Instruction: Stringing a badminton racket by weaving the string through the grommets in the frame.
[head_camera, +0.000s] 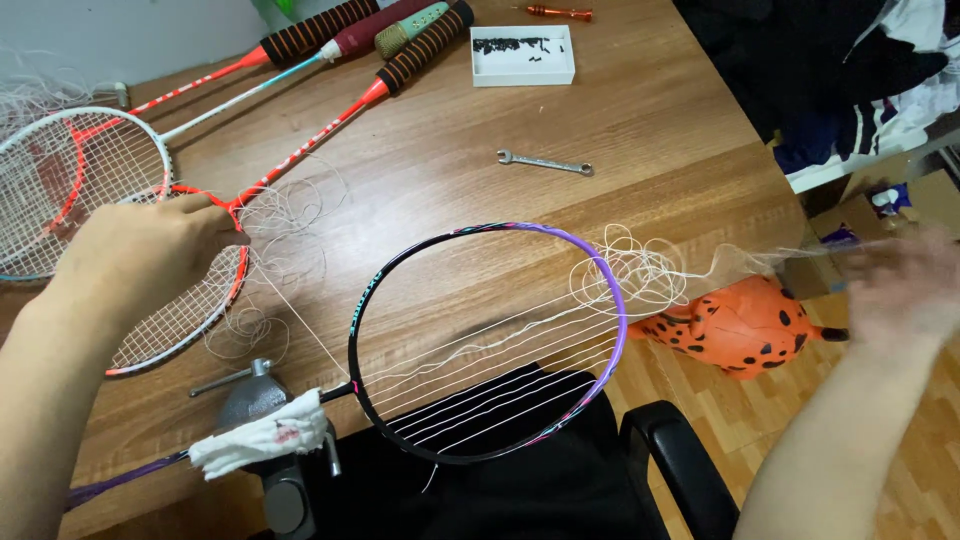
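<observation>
The left hand (140, 255) was curled into a loose fist, forearm raised; the right hand (905, 290) reached outward, blurred, fingers indistinct.

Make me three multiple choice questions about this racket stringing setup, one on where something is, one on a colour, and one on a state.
1. Where does the small wrench lie?
A. On the wooden table, below the white tray
B. Inside the white tray
C. On the floor by the chair

2. What colour is the right side of the frame of the racket in the vise?
A. Green
B. Purple
C. Yellow

3. How far is that racket strung?
A. Fully strung
B. No string at all
C. Partly strung, with loose string bunched at its right edge

Key: 1 A, the wrench rests on bare wood just below the tray. 2 B, the frame's right arc is purple and the rest is dark. 3 C, only some strings cross the frame, and the right hand pulls a strand while the left hand is up by the orange racket.
</observation>
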